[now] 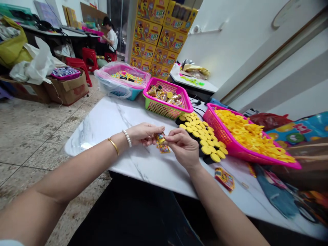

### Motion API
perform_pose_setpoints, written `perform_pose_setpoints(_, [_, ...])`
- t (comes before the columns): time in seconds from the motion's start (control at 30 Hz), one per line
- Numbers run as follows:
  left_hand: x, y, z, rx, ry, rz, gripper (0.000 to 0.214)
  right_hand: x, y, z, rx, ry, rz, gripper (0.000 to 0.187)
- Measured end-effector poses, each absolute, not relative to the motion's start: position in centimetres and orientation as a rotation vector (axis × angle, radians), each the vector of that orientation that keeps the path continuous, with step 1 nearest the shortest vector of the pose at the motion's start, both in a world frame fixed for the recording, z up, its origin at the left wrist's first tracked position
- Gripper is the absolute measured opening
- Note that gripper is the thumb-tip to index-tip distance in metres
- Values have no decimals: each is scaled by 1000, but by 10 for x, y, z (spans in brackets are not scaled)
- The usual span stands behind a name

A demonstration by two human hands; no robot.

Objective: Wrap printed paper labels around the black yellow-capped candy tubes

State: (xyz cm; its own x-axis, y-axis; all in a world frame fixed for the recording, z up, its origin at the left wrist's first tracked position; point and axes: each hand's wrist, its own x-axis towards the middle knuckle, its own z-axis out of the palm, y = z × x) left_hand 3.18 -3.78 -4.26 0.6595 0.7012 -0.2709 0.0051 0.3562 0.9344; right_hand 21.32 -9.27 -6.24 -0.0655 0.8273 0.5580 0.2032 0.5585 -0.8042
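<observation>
Above the near part of the white marbled table (94, 126), my left hand (143, 134) pinches a small yellow printed packet (160, 137) between thumb and fingers. From the right, the fingertips of my right hand (183, 146) close on the same packet. A colourful printed wrapper piece (163, 149) shows just below it; whether the two are joined I cannot tell. Beside my right hand stand rows of small black containers with yellow lids (202, 131). A stack of printed wrappers (224, 179) lies on the table near my right forearm.
Behind my hands is a pink-and-green basket (164, 110) of wrapped pieces. A lined blue basket (133, 94) of colourful beads stands left of it. At right, a pink basket (230, 145) holds yellow plastic parts. Stacked yellow cartons (150, 32) and a seated person (111, 37) are farther back.
</observation>
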Motion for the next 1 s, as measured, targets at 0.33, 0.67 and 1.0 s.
perform_pose_setpoints(0.33, [33,-37,-41,1035,833,641,37,208,-91,-75,-1158,-1552,564,36])
perform_pose_setpoints(0.67, [35,-39,-46,1154,809,644,37,204,-91,-75,-1121,-1474,688,31])
perform_pose_setpoints(1.0, [36,-37,-51,1371,733,712,45,197,-93,-77,-1133,-1477,637,26])
